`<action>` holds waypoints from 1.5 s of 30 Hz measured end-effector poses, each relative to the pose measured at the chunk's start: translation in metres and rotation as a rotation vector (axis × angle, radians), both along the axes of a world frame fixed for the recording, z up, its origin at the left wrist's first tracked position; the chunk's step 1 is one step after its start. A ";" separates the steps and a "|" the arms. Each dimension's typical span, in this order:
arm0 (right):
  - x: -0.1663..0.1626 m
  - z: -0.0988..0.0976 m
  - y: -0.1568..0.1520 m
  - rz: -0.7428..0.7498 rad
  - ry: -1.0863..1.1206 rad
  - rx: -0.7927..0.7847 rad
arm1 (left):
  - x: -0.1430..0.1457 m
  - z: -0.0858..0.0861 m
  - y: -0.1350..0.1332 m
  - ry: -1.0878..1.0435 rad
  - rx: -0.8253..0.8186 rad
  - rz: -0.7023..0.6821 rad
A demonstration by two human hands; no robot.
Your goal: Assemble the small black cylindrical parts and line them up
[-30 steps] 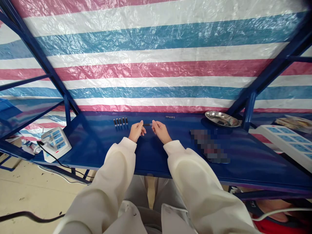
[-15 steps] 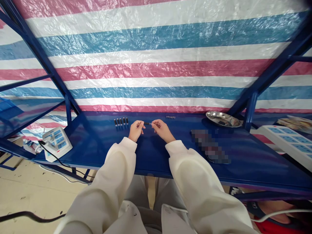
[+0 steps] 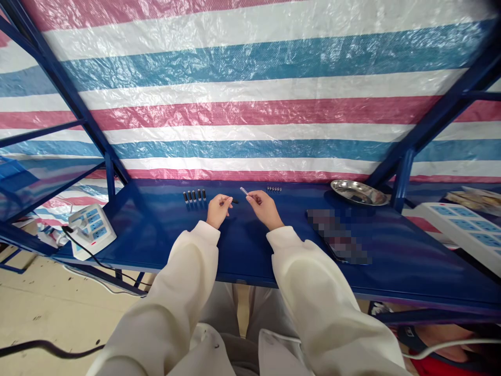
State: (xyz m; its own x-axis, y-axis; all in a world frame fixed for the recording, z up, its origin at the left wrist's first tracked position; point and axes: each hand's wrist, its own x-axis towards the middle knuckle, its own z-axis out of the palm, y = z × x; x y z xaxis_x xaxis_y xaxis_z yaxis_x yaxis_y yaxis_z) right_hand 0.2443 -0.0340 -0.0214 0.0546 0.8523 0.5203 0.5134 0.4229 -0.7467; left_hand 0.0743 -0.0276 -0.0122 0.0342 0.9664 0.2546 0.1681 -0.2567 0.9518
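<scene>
My left hand (image 3: 219,210) pinches a small black tube-like piece (image 3: 235,201), whose end pokes out to the right of the fingertips. In my right hand (image 3: 264,209) is a slim, clear whitish stick (image 3: 243,191), gripped at its lower end and tilted up to the left. The two pieces are apart, with a short gap over the blue table (image 3: 246,245). To the left of my left hand, several short black cylinders with pale tips (image 3: 194,196) stand in a row. Beyond my right hand lies a row of several tiny shiny metal pieces (image 3: 274,189).
A shiny oval metal tray (image 3: 358,192) sits at the back right. Nearer lies a blurred-out dark flat object (image 3: 338,237). Power strips (image 3: 93,230) stand at both ends, the left one with a black cable. Part of a person (image 3: 446,339) shows low at the right.
The black piece that both hands held end to end has come apart. My right hand has moved slightly right, uncovering the clear stick; my left hand stays in place.
</scene>
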 end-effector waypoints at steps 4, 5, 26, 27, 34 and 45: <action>-0.006 0.002 -0.002 0.161 0.125 -0.075 | 0.003 0.000 -0.003 -0.003 0.014 -0.155; -0.008 0.002 -0.002 0.206 0.125 -0.100 | 0.004 0.000 -0.003 -0.009 0.018 -0.172; -0.009 -0.007 0.003 0.197 -0.134 -0.186 | 0.003 -0.002 -0.002 0.104 -0.019 -0.130; -0.006 -0.007 0.008 0.134 -0.133 -0.187 | 0.003 -0.002 -0.002 0.123 -0.009 -0.101; 0.027 -0.010 0.054 -0.259 -0.251 -0.252 | 0.002 -0.006 -0.004 0.407 0.181 -0.036; 0.033 -0.018 0.083 -0.293 -0.344 -0.307 | 0.006 -0.001 -0.012 0.453 0.226 -0.074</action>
